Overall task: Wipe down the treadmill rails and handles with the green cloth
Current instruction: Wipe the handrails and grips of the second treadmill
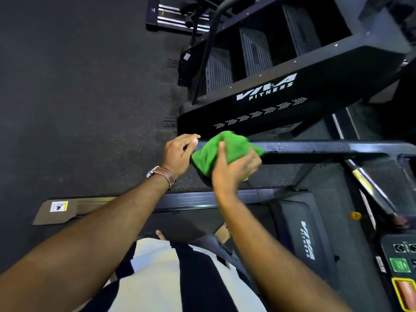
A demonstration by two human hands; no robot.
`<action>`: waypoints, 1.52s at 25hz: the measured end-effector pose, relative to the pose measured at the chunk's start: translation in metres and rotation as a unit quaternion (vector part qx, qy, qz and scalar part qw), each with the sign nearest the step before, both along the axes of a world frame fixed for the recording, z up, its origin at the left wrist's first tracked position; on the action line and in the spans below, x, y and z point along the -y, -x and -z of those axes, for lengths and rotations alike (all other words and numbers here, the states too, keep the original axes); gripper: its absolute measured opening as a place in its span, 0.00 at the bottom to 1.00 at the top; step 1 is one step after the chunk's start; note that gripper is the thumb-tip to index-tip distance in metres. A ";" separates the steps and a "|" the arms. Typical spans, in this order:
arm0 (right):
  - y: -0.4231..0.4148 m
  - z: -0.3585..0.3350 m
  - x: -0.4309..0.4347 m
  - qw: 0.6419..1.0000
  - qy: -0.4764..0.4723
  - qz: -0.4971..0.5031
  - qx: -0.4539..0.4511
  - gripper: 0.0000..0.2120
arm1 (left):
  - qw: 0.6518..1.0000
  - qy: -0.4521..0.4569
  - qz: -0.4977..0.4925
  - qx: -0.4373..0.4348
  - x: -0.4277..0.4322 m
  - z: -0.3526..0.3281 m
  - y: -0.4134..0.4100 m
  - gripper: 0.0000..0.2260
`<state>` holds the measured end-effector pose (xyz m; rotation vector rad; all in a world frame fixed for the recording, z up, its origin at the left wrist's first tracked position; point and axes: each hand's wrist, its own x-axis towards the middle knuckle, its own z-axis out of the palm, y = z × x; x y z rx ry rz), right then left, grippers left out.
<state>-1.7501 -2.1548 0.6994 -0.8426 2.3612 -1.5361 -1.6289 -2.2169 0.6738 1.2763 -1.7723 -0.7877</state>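
Gripping green cloth (208,157) at rail (315,149) end, right hand (235,172); left hand (177,154) beside, hold unclear.

Bright green cloth (216,154), shiny black handrail (315,148); brown watch strap (166,173), black and white striped shirt (157,278); black stair machine (265,104) with white letters and dots, dark speckled floor (78,86); green button (399,264), red button (405,293) with yellow edge

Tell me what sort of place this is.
Probably a gym: a treadmill handrail under a green cloth, a stepped climbing machine marked VIVA FITNESS beside it, and dark rubber flooring.
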 end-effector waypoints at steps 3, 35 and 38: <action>-0.024 0.009 0.004 0.885 -0.048 -0.357 -0.295 0.36 | 0.993 -0.109 -0.040 -0.035 -0.012 0.005 -0.003 0.09; 0.101 -0.009 0.049 0.867 -0.248 -0.218 -0.373 0.23 | 0.936 0.112 0.101 0.317 0.006 -0.021 0.057 0.18; 0.133 0.008 0.021 0.785 -0.092 -0.380 -0.480 0.24 | 0.942 0.078 0.096 0.313 0.009 -0.025 0.056 0.18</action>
